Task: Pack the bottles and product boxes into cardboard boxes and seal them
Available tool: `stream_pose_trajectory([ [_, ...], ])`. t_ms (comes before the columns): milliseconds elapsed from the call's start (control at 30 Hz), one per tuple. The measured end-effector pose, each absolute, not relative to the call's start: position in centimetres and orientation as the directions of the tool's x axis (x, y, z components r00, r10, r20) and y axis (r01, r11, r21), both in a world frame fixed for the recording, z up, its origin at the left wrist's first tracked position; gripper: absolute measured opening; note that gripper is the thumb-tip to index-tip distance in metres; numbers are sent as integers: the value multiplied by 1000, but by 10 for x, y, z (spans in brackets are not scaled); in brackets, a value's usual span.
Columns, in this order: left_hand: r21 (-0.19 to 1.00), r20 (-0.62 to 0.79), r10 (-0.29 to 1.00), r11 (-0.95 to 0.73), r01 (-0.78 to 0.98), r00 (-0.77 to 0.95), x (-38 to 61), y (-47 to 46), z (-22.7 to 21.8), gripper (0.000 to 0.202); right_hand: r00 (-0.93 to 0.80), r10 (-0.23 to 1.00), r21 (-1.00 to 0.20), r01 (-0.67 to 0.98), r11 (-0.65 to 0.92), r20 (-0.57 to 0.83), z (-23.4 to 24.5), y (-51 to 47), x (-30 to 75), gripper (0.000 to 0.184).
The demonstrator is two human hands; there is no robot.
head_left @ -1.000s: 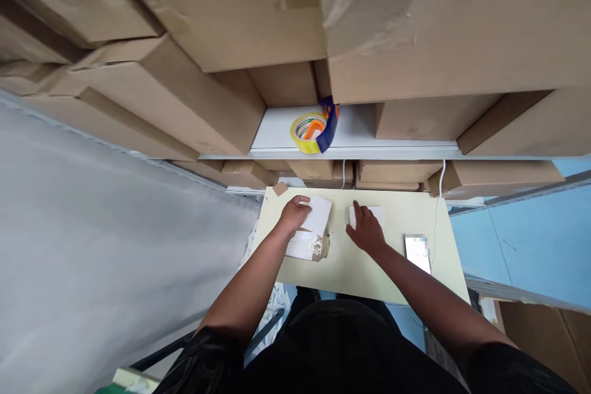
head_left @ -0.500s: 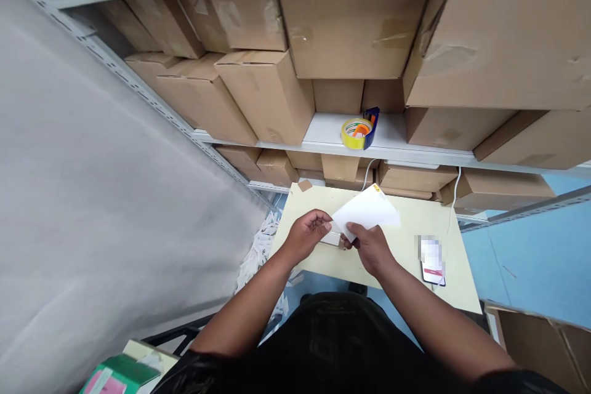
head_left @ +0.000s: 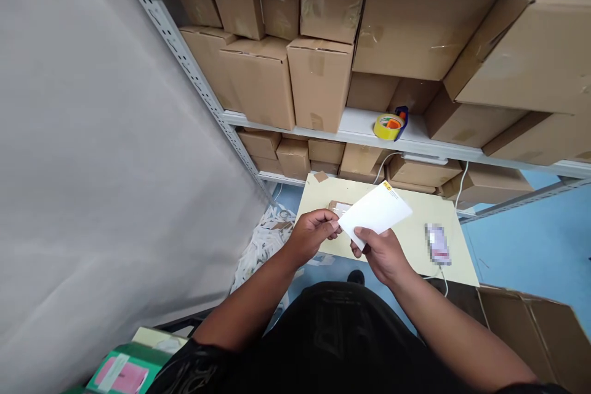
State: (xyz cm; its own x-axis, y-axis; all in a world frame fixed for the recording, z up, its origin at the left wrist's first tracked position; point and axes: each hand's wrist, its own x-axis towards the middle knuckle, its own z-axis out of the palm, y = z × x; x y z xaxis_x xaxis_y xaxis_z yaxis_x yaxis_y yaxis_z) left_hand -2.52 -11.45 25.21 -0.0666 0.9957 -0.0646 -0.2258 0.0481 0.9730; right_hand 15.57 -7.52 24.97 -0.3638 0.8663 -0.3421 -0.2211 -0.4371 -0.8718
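Observation:
A white paper label point(head_left: 376, 212) with a small yellow mark at its upper corner is held tilted above the table. My left hand point(head_left: 315, 234) is closed, its thumb and fingertips pinching the label's left corner. Along the lower edge, my right hand point(head_left: 379, 253) grips the label with the thumb on top and fingers underneath. Just beyond my left hand, a small cardboard box point(head_left: 333, 204) with a white patch on top lies on the pale yellow table point(head_left: 415, 265), partly covered by the label.
A phone point(head_left: 438, 245) with a white cable lies at the table's right. On the shelf point(head_left: 360, 126) ahead sit a yellow tape roll in a dispenser point(head_left: 390, 126) and several cardboard boxes point(head_left: 321, 83). Paper strips point(head_left: 258, 252) litter the floor at left; an open carton point(head_left: 530, 326) stands right.
My view has turned left, so the shelf and tape sit further right in it. The label stays in both hands. More of the small box's far end shows beyond my left hand.

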Motion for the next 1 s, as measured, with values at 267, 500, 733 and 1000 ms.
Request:
stream_pose_trajectory([
  [267, 963, -89, 994, 71, -260, -57, -32, -127, 252, 20, -383, 849, -864, -201, -461, -364, 250, -89, 149, 54],
  [500, 960, -101, 993, 83, -266, -55, -32, -125, 250, 15, -409, 832, -858, -186, -479, -375, 250, -88, 148, 41],
  [733, 971, -111, 993, 99, -219, -42, -32, -117, 248, 15, -348, 856, -873, -168, -457, -381, 245, -81, 152, 36],
  [1000, 975, -125, 992, 120, -187, -16, -31, -105, 242, 12, -338, 853, -866, -169, -471, -398, 241, -73, 157, 32],
])
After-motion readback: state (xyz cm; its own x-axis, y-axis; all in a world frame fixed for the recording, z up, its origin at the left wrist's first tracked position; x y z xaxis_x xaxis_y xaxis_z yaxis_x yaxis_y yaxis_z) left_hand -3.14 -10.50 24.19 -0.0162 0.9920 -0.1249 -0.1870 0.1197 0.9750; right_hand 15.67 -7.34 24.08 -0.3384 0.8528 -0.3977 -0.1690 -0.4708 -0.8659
